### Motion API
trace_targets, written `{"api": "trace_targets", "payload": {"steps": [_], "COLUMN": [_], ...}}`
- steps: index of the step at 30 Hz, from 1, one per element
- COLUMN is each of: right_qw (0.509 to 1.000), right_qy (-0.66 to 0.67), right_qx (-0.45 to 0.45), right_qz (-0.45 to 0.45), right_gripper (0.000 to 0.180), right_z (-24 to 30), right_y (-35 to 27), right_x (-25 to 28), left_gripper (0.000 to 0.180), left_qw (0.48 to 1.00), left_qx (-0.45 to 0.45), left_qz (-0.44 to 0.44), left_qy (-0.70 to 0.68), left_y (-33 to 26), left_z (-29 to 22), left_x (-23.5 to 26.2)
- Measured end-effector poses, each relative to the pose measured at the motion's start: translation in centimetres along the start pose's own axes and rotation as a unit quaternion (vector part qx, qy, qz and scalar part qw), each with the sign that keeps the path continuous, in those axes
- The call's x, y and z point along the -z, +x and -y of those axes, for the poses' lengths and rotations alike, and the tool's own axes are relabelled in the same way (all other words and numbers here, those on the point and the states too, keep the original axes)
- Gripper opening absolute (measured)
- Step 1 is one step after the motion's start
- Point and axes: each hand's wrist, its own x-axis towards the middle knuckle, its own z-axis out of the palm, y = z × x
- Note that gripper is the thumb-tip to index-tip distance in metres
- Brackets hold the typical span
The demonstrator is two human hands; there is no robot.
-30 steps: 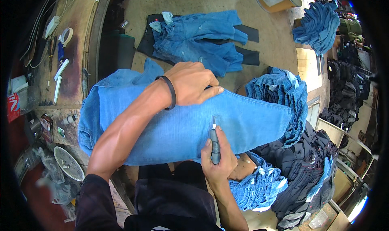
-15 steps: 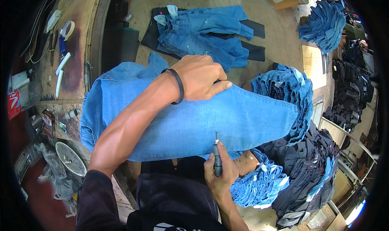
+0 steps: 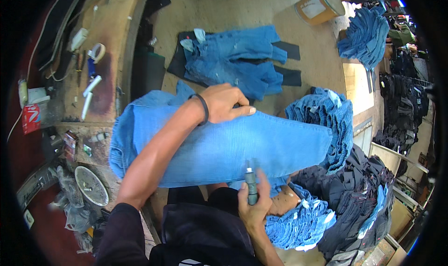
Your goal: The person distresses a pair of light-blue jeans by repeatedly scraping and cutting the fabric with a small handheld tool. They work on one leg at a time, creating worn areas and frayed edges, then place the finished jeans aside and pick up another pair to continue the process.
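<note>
A light blue jeans leg (image 3: 205,149) lies stretched across in front of me, its narrow end to the right. My left hand (image 3: 227,103), a dark band at its wrist, is closed over the far edge of the denim. Below the near edge, my right hand (image 3: 254,203) grips a slim hand tool with a dark green handle (image 3: 251,187) and a pale collar. The tool's thin tip is blurred against the denim, so I cannot tell whether it touches. My right index finger is lifted beside the tool, smeared by motion.
Other jeans (image 3: 233,56) lie on the floor beyond. Folded denim piles stand at right (image 3: 322,117), far right (image 3: 364,35) and near right (image 3: 298,219), beside black garments (image 3: 354,191). A wooden bench (image 3: 105,14) with a tape roll (image 3: 97,53) runs along the left; a drum (image 3: 319,6) stands far off.
The whole view has shifted, so the jeans appear slightly lower and their wide end farther right. My right index finger has lifted off the tool. My left hand keeps its hold.
</note>
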Motion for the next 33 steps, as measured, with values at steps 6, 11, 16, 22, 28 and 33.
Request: {"api": "trace_targets", "payload": {"steps": [6,11,16,22,28,33], "right_qw": [0.981,0.980,0.979,0.972,0.951,0.773], "right_qy": [0.165,0.157,-0.050,0.191,0.159,-0.132], "right_qx": [-0.061,-0.073,0.028,-0.084,0.184,0.446], "right_qz": [-0.086,-0.102,-0.194,-0.106,0.192,0.432], "right_gripper": [0.035,0.032,0.031,0.027,0.032,0.047], "right_z": [-1.6,-4.6,-5.3,0.0,15.2,25.0], "right_y": [3.9,7.0,7.8,8.9,10.7,6.1], "right_x": [3.1,2.4,1.0,1.8,-8.4,-22.2], "left_gripper": [0.033,0.068,0.049,0.059,0.052,0.076], "left_qw": [0.867,0.749,0.796,0.876,0.798,0.922], "left_qx": [0.111,0.488,0.449,0.132,0.192,0.227], "left_qz": [-0.447,-0.409,-0.381,-0.373,-0.275,-0.231], "left_qy": [0.193,0.183,0.138,-0.275,-0.500,-0.211], "left_y": [-12.2,-25.2,-26.7,-22.2,-20.0,-15.1], "left_z": [-1.7,-0.8,0.4,-4.5,-0.3,7.2], "left_x": [0.9,-2.2,-3.6,-4.7,-8.1,-18.2]}}
